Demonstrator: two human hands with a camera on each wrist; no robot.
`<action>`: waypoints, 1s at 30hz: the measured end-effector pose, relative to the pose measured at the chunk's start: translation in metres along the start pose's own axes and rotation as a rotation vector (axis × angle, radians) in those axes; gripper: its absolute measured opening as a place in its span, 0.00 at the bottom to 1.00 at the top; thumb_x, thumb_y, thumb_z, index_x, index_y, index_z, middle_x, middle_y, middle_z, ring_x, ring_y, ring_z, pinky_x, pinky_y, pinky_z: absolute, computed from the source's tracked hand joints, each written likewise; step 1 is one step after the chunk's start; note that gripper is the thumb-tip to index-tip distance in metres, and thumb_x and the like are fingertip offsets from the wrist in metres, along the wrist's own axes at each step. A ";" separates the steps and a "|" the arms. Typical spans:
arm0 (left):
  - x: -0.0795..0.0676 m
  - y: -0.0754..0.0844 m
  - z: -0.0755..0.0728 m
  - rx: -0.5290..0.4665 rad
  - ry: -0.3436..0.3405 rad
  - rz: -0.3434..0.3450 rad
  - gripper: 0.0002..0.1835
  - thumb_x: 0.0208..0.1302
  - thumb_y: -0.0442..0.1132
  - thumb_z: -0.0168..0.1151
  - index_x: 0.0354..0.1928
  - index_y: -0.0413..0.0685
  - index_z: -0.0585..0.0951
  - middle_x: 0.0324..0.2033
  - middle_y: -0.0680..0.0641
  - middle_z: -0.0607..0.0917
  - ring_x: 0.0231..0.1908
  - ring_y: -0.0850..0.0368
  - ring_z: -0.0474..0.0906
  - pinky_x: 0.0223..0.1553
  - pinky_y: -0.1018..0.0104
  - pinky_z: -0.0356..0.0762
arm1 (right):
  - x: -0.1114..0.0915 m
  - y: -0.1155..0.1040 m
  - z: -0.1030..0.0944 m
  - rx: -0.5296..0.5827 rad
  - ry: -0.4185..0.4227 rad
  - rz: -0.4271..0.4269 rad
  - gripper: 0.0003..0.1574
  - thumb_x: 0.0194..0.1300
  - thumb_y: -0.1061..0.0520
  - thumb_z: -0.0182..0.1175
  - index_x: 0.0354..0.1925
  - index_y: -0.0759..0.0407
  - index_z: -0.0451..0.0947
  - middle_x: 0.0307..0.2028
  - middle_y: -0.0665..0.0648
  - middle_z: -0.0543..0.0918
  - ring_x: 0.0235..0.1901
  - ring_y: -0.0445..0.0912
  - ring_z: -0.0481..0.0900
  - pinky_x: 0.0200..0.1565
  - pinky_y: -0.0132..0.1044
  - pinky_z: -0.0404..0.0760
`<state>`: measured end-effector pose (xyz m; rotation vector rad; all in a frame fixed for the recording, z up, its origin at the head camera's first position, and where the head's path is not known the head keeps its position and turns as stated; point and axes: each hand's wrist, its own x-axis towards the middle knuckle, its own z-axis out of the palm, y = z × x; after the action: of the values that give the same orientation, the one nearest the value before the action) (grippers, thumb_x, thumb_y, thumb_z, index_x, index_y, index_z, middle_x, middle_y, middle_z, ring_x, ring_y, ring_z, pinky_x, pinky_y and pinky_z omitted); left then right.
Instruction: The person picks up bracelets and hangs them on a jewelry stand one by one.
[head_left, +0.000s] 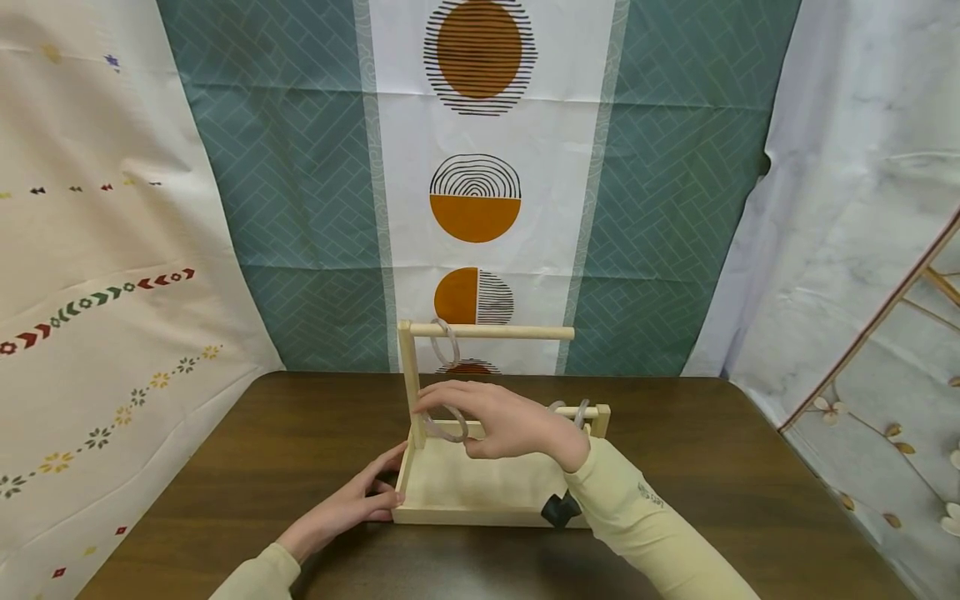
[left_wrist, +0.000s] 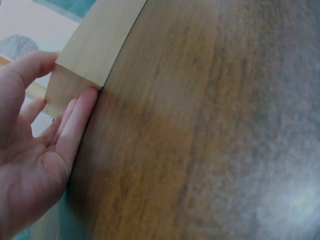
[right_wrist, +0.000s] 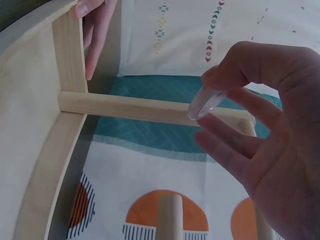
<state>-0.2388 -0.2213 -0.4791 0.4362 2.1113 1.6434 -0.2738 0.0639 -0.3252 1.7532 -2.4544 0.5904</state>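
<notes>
A pale wooden stand (head_left: 491, 517) with a tray base has a tall post (head_left: 409, 375) at its left. My right hand (head_left: 495, 417) pinches a clear ring (right_wrist: 204, 104) between thumb and fingers, beside this post; the ring overlaps the post in the right wrist view. Another clear ring (head_left: 446, 343) hangs on the upper rod (head_left: 510, 332), near the post. At the tray's left end, my left hand (head_left: 356, 500) rests with fairly straight fingers (left_wrist: 80, 120) against the side wall and the thumb at the front corner.
On the right, a short post (head_left: 600, 421) carries a lower rod with clear rings (head_left: 581, 414), partly behind my right arm. A small black device (head_left: 558, 510) sits by the right sleeve. The stand is on a dark wooden table (head_left: 712, 483), with patterned cloths (head_left: 300, 208) hanging behind.
</notes>
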 end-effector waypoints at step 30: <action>-0.001 0.000 0.001 0.006 0.011 0.009 0.44 0.71 0.41 0.58 0.79 0.62 0.44 0.71 0.33 0.52 0.53 0.52 0.71 0.50 0.63 0.82 | -0.024 0.007 -0.035 0.168 0.164 0.014 0.46 0.53 0.72 0.59 0.69 0.49 0.65 0.70 0.50 0.69 0.65 0.42 0.72 0.63 0.42 0.76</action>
<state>-0.2375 -0.2202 -0.4790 0.4404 2.1264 1.6485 -0.2772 0.0995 -0.3009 1.6682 -2.3680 0.9279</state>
